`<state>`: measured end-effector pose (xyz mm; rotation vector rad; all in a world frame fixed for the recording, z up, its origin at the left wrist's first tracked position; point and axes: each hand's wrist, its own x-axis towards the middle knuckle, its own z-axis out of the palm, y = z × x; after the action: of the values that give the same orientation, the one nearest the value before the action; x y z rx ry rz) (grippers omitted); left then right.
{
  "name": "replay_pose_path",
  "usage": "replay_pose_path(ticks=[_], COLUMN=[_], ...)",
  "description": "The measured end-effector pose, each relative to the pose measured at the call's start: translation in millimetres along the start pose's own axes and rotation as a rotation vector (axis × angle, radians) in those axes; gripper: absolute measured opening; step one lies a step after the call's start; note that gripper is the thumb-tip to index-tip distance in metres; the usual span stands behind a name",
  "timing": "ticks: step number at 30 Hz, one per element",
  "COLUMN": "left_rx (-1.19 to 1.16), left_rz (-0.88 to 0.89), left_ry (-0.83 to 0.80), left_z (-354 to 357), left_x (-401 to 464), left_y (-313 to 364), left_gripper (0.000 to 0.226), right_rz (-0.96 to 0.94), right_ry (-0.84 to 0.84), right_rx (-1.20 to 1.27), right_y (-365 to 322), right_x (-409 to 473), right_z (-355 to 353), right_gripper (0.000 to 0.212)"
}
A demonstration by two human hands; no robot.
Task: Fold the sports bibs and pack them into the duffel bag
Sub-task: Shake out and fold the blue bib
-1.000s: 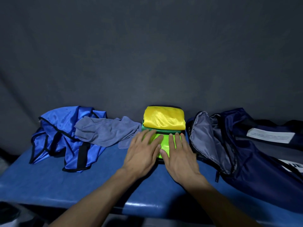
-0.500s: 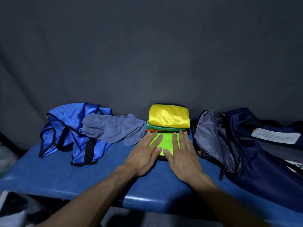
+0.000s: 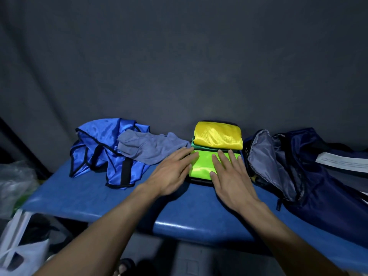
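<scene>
**Bibs half folded, both your hands flat on the lime one**

Bibs lie along the back of the blue desk (image 3: 95, 198). Your left hand (image 3: 171, 174) and right hand (image 3: 231, 176) both rest palm-down on the folded lime-green bib (image 3: 203, 166), fingers straight and slightly spread, gripping nothing. The left hand covers the bib's left edge; the right hand covers its right half. Just behind it sits a folded yellow bib (image 3: 218, 135) on top of a green one (image 3: 194, 145), of which only an edge shows. To your left, a crumpled blue bib (image 3: 103, 148) with black trim lies unfolded, and a grey cloth (image 3: 149, 146) is draped partly over it, reaching toward the folded pile. To your right, the navy duffel bag (image 3: 310, 176) lies on the desk with its mouth open toward the pile, grey lining showing. A white label (image 3: 342, 162) lies on top of the bag.
</scene>
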<state>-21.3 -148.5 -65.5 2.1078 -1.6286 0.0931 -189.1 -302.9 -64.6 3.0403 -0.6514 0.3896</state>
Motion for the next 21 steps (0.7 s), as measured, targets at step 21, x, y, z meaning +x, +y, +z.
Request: replay_pose_path(ticks=[21], left_rx=[0.359], left_rz=[-0.693], left_ry=[0.088], left_z=[-75.8], left_x=[-85.9], left_y=[-152.3], left_gripper=[0.055], right_rz=[-0.349], right_ry=[-0.113], right_rx=[0.397], right_y=[-143.3], right_x=[59.3], right_z=[16.4], right_gripper=[0.057])
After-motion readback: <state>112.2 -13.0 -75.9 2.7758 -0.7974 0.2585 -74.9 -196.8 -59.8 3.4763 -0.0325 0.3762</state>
